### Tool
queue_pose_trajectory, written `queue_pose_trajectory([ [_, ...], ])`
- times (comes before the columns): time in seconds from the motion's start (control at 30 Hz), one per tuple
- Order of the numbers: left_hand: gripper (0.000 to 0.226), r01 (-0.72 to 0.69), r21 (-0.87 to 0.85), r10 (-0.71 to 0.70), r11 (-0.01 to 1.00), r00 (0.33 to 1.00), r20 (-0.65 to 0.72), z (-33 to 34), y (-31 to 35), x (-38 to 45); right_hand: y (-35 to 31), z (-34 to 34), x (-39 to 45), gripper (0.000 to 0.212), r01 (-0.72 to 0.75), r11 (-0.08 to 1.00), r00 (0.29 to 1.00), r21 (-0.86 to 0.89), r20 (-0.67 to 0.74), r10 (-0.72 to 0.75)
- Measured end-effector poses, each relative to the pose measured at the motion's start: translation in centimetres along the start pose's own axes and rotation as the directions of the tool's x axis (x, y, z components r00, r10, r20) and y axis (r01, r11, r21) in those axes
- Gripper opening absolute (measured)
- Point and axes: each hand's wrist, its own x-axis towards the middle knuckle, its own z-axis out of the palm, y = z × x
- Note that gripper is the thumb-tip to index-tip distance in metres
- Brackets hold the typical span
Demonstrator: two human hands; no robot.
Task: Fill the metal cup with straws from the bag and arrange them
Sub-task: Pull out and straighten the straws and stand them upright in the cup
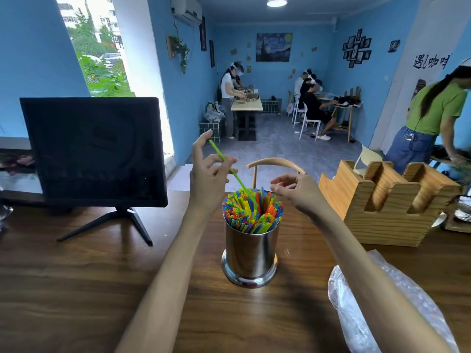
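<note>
One green straw [224, 164] is pinched in the left hand [207, 174], tilted with its lower end already among the packed straws [251, 212], likely so it can slide into a gap. The metal cup [249, 253] stands between and just below both hands, seemingly full to the rim. The right hand [297, 191] hovers beside the rim, fingers loosely curled and holding nothing, probably ready to steady the bundle. The plastic bag [369, 301] lies under the right forearm; bare table [76, 289] spreads beside the left arm.
</note>
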Motion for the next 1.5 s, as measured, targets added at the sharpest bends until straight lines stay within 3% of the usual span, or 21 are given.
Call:
queue_pose_trajectory([
  [0.07,0.053,-0.025,0.086,0.02,0.996,0.998,0.056,0.3,-0.2,-0.3,0.2,0.1,0.1,0.015,-0.035,0.994,0.998,-0.1,0.054,0.04],
  [0.17,0.046,-0.046,0.208,0.004,0.977,0.98,0.2,0.6,-0.9,-0.5,0.4,0.4,0.1,0.015,-0.074,0.979,0.996,-0.191,0.026,0.08],
  [0.37,0.017,-0.088,0.5,-0.1,0.862,0.936,0.337,0.7,-2.3,-0.9,0.3,0.4,-0.2,0.019,-0.114,0.974,0.993,-0.197,0.006,0.117],
  [0.47,0.013,-0.083,0.587,-0.205,0.805,0.89,0.407,0.4,-2.8,-0.9,0.1,0.4,0.0,0.016,-0.104,0.974,0.994,-0.203,0.007,0.107],
  [0.87,0.014,-0.052,0.602,-0.264,0.797,0.866,0.424,0.2,-2.6,-0.7,0.0,0.5,0.3,0.013,-0.04,0.962,0.995,-0.269,0.074,0.062],
  [1.1,0.024,-0.079,0.591,-0.218,0.803,0.883,0.415,0.4,-2.8,-0.7,-3.0,-1.2,-0.1,0.01,0.085,0.995,0.994,-0.055,-0.066,-0.089],
  [1.2,0.027,-0.089,0.56,-0.183,0.824,0.893,0.412,1.0,-2.7,-0.8,-4.5,-1.8,-0.4,0.009,0.116,0.993,0.993,0.013,-0.034,-0.115],
  [1.33,0.028,-0.08,0.48,-0.146,0.874,0.898,0.414,2.1,-2.0,-1.2,-5.5,-1.7,-0.8,0.009,0.159,0.986,0.987,0.041,-0.038,-0.157],
  [1.5,0.016,-0.073,0.386,-0.112,0.92,0.893,0.435,2.9,-1.6,-1.3,-6.9,-1.1,-1.5,0.008,0.313,0.949,0.945,0.017,-0.105,-0.31],
])
